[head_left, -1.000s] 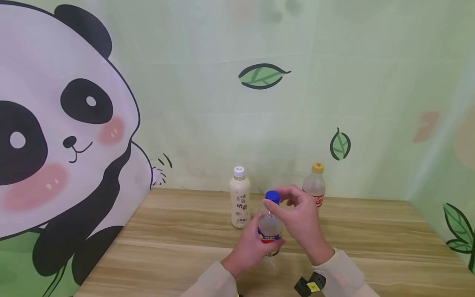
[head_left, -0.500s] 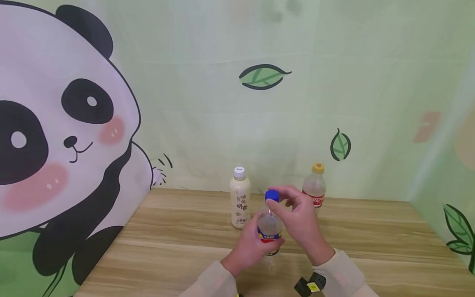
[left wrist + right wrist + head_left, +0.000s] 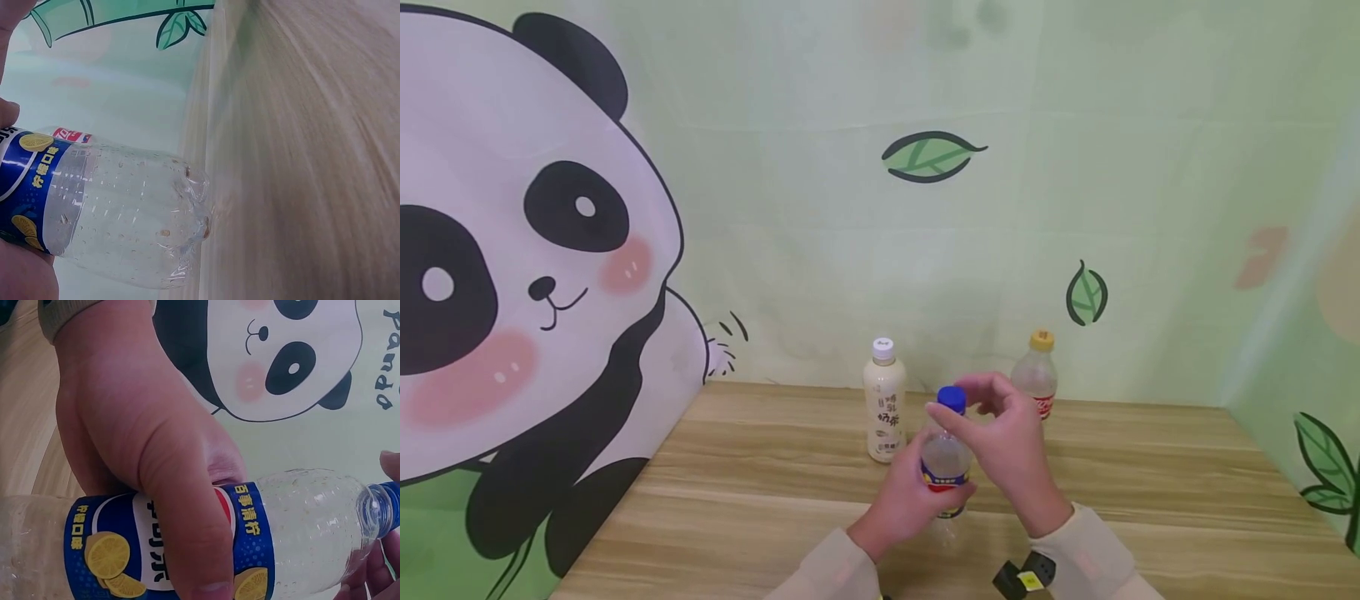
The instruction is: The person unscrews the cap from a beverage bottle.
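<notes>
My left hand (image 3: 904,502) grips a clear plastic soda bottle (image 3: 946,455) round its blue label, thumb across the front. Upright before me, the bottle has lemon slices printed on it. Drops cling inside its clear lower part (image 3: 131,212) in the left wrist view, the base close to the wooden table. At the top, my right hand (image 3: 1011,442) has thumb and forefinger on either side of the blue bottle cap (image 3: 952,398). In the right wrist view, fingertips (image 3: 377,565) of the right hand show at the cap end, mostly cut off by the frame.
A cream bottle (image 3: 885,408) with a white cap stands behind on the left. Behind my right hand is a clear bottle (image 3: 1034,375) with a yellow cap and red label, partly covered. The wooden table (image 3: 760,467) meets a panda-printed backdrop (image 3: 805,250).
My right thumb and fingers shift slightly round the blue cap, the thumb first moving right, then back left. The left hand and the bottle stay in place.
</notes>
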Action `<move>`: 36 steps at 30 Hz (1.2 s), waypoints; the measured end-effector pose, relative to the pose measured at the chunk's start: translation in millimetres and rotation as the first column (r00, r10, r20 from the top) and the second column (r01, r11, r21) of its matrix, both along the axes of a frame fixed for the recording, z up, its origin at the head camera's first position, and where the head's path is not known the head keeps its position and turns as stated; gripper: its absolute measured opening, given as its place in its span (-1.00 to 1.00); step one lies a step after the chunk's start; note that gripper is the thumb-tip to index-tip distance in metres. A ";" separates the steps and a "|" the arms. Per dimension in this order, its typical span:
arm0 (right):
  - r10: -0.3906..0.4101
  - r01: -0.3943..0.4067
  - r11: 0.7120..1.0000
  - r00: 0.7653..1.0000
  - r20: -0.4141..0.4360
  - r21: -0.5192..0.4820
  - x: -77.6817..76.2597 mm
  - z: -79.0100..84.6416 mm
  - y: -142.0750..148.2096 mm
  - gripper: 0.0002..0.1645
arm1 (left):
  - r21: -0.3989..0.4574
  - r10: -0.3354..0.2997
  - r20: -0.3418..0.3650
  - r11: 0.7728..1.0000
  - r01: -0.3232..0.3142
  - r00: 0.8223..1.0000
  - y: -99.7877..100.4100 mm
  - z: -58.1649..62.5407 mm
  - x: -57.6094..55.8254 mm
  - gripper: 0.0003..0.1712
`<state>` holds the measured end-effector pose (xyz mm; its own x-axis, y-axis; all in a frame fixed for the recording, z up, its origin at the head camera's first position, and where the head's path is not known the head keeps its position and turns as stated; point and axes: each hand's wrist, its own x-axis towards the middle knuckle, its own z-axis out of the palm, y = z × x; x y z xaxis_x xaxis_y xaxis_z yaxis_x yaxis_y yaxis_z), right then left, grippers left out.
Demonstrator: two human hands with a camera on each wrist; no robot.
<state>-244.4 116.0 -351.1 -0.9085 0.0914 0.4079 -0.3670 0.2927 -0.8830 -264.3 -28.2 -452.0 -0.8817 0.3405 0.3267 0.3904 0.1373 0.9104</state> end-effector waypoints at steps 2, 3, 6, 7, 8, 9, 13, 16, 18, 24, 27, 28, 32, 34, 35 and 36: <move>-0.003 0.003 1.000 1.000 0.008 -0.002 0.4 0.6 0.0 -0.49 | 0.002 -0.004 0.001 1.000 0.004 1.000 0.3 -0.6 0.0 -0.22; -0.004 0.004 1.000 1.000 0.012 -0.001 0.8 0.8 0.0 -0.48 | 0.003 -0.005 0.000 1.000 0.005 1.000 0.5 -1.1 -0.1 -0.21; -0.004 0.004 1.000 1.000 0.023 0.002 1.8 1.4 0.1 -0.48 | 0.004 -0.005 -0.005 1.000 0.005 1.000 0.8 -2.3 -0.2 -0.21; -0.003 0.003 1.000 1.000 0.024 0.001 1.9 1.4 0.2 -0.48 | 0.005 -0.005 -0.006 1.000 0.006 1.000 0.8 -2.5 -0.3 -0.22; -0.001 0.001 1.000 1.000 0.025 0.001 1.9 1.3 0.3 -0.49 | 0.006 -0.005 -0.007 1.000 0.005 1.000 0.8 -2.6 -0.3 -0.22; 0.002 -0.002 1.000 1.000 0.025 0.000 1.7 1.2 0.5 -0.49 | 0.007 -0.005 -0.006 1.000 0.005 1.000 0.8 -2.7 -0.1 -0.22; 0.030 -0.030 0.999 1.000 0.006 -0.013 0.5 -0.1 1.5 -0.54 | 0.006 0.005 -0.002 1.000 -0.005 1.000 0.6 -2.7 0.6 -0.25; 0.070 -0.070 0.997 0.997 -0.014 -0.032 -0.5 -1.5 2.5 -0.60 | 0.006 0.012 0.001 1.000 -0.012 1.000 0.3 -2.9 0.7 -0.27; 0.099 -0.100 0.994 0.995 -0.026 -0.042 -1.2 -2.5 3.1 -0.63 | 0.008 0.011 0.005 1.000 -0.011 1.000 0.1 -3.1 0.6 -0.26; 0.158 -0.159 0.986 0.987 -0.023 -0.044 -2.3 -3.7 5.0 -0.65 | 0.016 0.005 0.006 1.000 -0.005 1.000 0.0 -2.2 0.1 -0.27; 0.175 -0.175 0.984 0.985 -0.005 -0.036 -1.2 -2.8 5.6 -0.63 | 0.016 0.004 0.010 1.000 -0.004 1.000 0.0 -1.1 0.6 -0.28; 0.179 -0.179 0.983 0.984 0.000 -0.034 -0.8 -2.4 5.7 -0.62 | 0.016 0.004 0.012 1.000 -0.005 1.000 0.0 -1.0 0.8 -0.28; 0.156 -0.156 0.988 0.987 0.020 -0.020 -0.6 -1.1 4.6 -0.51 | 0.014 0.006 0.011 1.000 -0.006 1.000 -0.1 -1.4 1.0 -0.25; 0.122 -0.122 0.993 0.992 0.034 -0.008 -0.9 -0.8 3.8 -0.47 | 0.011 0.005 0.007 1.000 -0.005 1.000 -0.1 -1.7 1.2 -0.24; 0.103 -0.103 0.995 0.994 0.039 -0.004 -1.1 -0.4 3.3 -0.45 | 0.011 0.005 0.005 1.000 -0.005 1.000 0.1 -1.9 1.0 -0.23; 0.082 -0.082 0.997 0.996 0.044 0.003 -0.9 0.0 2.9 -0.45 | 0.011 0.004 0.002 1.000 -0.004 1.000 0.2 -1.9 0.9 -0.22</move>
